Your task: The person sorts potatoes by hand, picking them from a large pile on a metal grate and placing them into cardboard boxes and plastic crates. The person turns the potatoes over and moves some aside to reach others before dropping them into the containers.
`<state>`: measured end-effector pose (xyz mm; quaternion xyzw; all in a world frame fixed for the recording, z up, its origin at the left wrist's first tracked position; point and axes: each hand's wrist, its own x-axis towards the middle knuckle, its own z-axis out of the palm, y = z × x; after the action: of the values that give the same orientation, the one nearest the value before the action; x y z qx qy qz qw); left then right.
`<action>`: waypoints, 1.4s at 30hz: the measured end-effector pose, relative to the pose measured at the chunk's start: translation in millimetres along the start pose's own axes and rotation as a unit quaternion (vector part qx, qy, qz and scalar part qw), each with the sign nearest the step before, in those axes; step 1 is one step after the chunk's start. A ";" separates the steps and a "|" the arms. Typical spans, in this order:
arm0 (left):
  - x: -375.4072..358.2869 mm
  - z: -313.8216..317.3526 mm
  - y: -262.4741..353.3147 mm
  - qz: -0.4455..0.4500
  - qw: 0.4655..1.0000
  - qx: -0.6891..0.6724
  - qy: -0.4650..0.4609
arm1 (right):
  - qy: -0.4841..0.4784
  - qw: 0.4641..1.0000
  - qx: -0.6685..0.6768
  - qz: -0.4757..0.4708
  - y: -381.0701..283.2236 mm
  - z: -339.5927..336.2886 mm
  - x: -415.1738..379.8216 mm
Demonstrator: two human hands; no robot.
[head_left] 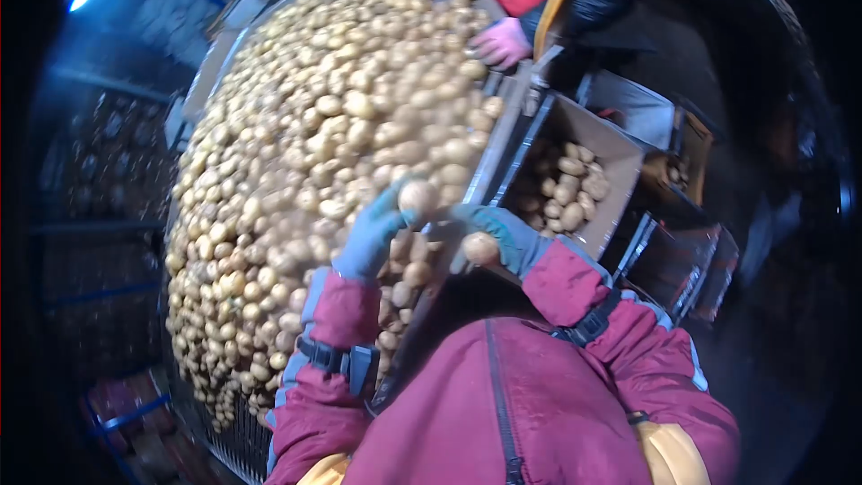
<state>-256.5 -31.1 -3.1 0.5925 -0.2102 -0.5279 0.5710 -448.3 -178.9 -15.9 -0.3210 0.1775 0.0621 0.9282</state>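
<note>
While gripping a potato (417,197) at the fingertips, left hand (375,235), gloved in blue, raised just above the heap of potatoes (305,153) on the conveyor (235,436). Right hand (503,235), gloved alike, curled around a second potato (480,248), close to the conveyor's metal edge (498,139) and beside the cardboard box (620,157) partly filled with potatoes.

Likely trouble: a slip from the left hand's light pinch, since only the fingertips seem to bear on the round skin and the glove fabric may be slick; a drop would send it back into the heap and lose it among the rest. Also possible: a knock of the right hand's potato against the metal edge, given how close the two sit, bruising it. A further risk of crowding, with another person's pink-gloved hand (501,42) working the far end of the same heap.

Left hand's potato: at the fingertips, over the heap, short of the metal edge. Right hand's potato: under the curled fingers, between edge and box, not yet over the box's opening.
</note>
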 end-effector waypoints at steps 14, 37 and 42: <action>-20.1 89.5 -46.0 -0.084 0.983 0.160 -0.015 | 0.173 0.973 0.148 -0.023 37.5 -119.3 -118.8; -34.3 -43.0 -109.4 -0.097 0.693 0.653 0.289 | 0.159 0.984 -0.036 0.077 27.6 -106.8 -59.0; -20.2 -66.2 -92.9 -0.091 0.723 0.633 0.260 | 0.077 0.984 -0.098 0.130 32.5 -39.7 13.5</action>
<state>-239.3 40.3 -92.6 0.9466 -0.2836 -0.1471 0.0444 -454.7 -177.8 -68.6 -0.3887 0.2814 0.1749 0.8597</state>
